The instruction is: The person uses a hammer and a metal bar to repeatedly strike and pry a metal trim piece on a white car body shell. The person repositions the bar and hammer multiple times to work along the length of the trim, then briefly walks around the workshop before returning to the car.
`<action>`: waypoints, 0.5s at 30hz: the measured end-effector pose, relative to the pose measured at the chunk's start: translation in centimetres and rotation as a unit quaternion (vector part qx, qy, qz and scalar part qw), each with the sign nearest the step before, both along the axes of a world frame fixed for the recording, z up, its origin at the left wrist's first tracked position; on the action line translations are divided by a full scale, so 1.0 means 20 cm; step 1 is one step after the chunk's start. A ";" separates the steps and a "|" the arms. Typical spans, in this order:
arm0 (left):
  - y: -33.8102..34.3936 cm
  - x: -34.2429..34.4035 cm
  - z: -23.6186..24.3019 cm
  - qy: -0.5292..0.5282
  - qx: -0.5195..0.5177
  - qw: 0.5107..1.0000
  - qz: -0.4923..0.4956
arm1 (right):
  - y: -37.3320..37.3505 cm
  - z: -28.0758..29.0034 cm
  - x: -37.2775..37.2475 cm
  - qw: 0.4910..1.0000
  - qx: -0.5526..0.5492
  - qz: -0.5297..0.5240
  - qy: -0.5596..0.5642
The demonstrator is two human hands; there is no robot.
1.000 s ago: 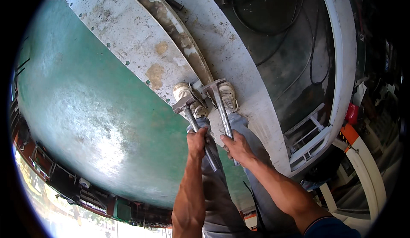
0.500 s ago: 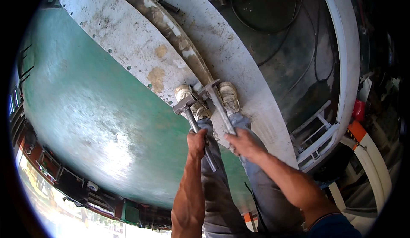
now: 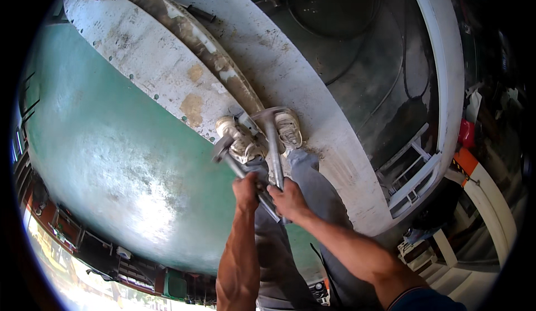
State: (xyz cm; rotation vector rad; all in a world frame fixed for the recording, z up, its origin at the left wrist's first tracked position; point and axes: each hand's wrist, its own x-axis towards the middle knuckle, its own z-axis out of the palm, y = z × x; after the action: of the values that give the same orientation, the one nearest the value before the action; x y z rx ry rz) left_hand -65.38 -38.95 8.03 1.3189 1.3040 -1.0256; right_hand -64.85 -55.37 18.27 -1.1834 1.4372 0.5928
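Note:
My left hand (image 3: 246, 192) is closed around the handle of a metal hammer (image 3: 232, 163). Its head points away from me and hangs left of my left shoe. A second metal hammer (image 3: 272, 146) is in my closed right hand (image 3: 288, 199), which grips the lower handle. That hammer's head lies in view across the end of a worn brown rib (image 3: 215, 54), between my shoes; whether it touches is unclear. The two handles come close together near my hands. Beneath my shoes is a long, scuffed white metal panel (image 3: 162, 48) with holes along its left edge.
Green floor (image 3: 111, 143) stretches to the left. Dark cables (image 3: 335, 34) lie at the upper right, inside a curved white frame (image 3: 451, 71). A white ladder-like bracket (image 3: 413, 185) stands right of the panel, near an orange and white post (image 3: 474, 180).
My right hand has come left and slightly lower, closer to my left hand, and its hammer is more upright. The left hammer's head has shifted left. The whole view has moved slightly.

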 end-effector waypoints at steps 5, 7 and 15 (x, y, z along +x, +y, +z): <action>0.24 -0.05 0.03 -0.013 0.019 0.999 -0.028 | -0.12 0.01 0.02 0.998 0.063 0.013 0.015; 0.18 -0.03 0.03 -0.018 0.004 1.000 0.011 | -0.16 -0.01 0.02 0.999 0.034 -0.003 -0.013; -0.07 0.06 0.05 -0.028 -0.047 0.998 0.043 | -0.01 0.04 -0.04 0.983 0.151 0.098 0.041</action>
State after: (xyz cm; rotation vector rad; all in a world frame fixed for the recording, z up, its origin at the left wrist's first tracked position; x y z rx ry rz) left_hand -64.11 -40.43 8.96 1.2030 1.2448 -0.9723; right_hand -65.63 -55.50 19.08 -1.0731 1.2520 0.9702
